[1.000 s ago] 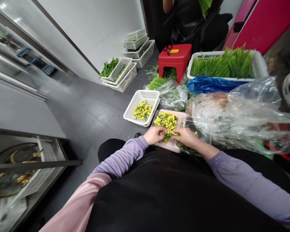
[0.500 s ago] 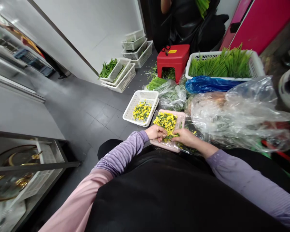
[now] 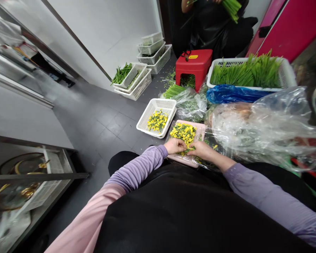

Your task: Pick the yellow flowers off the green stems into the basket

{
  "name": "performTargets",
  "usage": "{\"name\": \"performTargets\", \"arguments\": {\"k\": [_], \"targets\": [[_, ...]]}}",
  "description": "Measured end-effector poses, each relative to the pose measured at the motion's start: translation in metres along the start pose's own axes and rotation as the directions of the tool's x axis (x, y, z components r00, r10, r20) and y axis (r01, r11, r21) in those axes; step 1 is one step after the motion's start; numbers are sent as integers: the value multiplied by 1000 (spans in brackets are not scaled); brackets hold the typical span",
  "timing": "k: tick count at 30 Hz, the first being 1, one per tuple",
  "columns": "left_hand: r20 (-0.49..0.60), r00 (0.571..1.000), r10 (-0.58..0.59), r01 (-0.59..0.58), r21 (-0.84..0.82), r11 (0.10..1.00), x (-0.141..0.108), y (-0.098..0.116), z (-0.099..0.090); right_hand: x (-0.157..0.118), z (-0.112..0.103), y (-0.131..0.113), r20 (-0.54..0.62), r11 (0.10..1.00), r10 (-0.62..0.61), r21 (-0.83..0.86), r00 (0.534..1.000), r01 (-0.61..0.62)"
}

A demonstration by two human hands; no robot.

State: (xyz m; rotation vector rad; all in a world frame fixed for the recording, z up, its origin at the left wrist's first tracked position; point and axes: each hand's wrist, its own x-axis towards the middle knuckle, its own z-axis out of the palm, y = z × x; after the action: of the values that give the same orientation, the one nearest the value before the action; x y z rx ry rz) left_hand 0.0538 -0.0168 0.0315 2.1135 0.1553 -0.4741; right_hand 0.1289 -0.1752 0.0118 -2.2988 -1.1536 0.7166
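A heap of small yellow flowers with green stems (image 3: 183, 132) lies on a pink tray (image 3: 201, 130) in front of my body, with clear plastic around it. My left hand (image 3: 175, 145) is at the near left of the heap, fingers curled into a pinch; what they hold is hidden. Close beside it, my right hand (image 3: 203, 150) has its fingertips closed on some of the flowers at the heap's near edge. Just beyond, a white basket (image 3: 142, 123) contains more of these yellow flowers.
To the right lie clear plastic bags (image 3: 268, 126) and a blue bag (image 3: 229, 94). Behind are a basket of green stalks (image 3: 247, 75) and a red stool (image 3: 193, 65). White baskets (image 3: 137, 89) stand along the wall. A co-worker in black (image 3: 210, 31) sits opposite; a metal shelf (image 3: 68, 177) is at left.
My view has swung slightly left. My left fingers have curled in more, while my right hand stays at the flowers. A person at far left shows more fully; the opposite co-worker's green stalks are lower in view.
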Motion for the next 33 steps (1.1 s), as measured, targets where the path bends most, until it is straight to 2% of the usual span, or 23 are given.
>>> {"name": "performTargets", "arguments": {"k": [4,10,12,14,15,17,18,20,22,24,26,28,31,33], "targets": [[-6,1000,-23,23,-76,997,-2,3,-1,1,2,-1,-2,1000,-24,-13,1000,24],[54,998,-25,32,-132,991,3,4,-7,-1,-3,-6,26,995,-99,6,995,99],[36,995,-95,100,-187,977,9,-1,-8,-1,-9,-5,1,996,-75,54,997,75],[-23,973,-228,218,-205,954,14,-12,-9,-3,-16,-2,-71,990,11,144,997,-1],[-69,955,-288,274,-163,948,16,-19,-9,-4,-20,-1,-113,973,72,224,991,-45],[-143,933,-331,339,35,940,17,-33,-7,-8,-28,2,-145,872,195,478,970,-104],[-158,933,-322,346,161,924,17,-39,-4,-10,-31,2,-119,771,237,627,964,-112],[-139,948,-286,317,376,871,17,-48,6,-13,-36,1,-23,498,267,859,963,-118],[-118,960,-252,277,503,819,20,-52,21,-16,-40,-2,52,262,264,957,963,-123],[-125,968,-216,248,583,773,27,-54,35,-19,-41,-4,73,139,262,984,962,-112],[-123,969,-213,242,631,737,36,-54,46,-20,-41,-5,73,87,249,991,966,-97],[-113,960,-256,267,638,722,44,-55,50,-21,-40,-4,73,74,238,993,969,-93],[-103,946,-308,306,600,739,48,-57,46,-22,-38,-1,108,105,258,985,960,-139],[-104,952,-289,296,559,774,45,-58,39,-21,-35,1,144,131,284,973,948,-188]]}}
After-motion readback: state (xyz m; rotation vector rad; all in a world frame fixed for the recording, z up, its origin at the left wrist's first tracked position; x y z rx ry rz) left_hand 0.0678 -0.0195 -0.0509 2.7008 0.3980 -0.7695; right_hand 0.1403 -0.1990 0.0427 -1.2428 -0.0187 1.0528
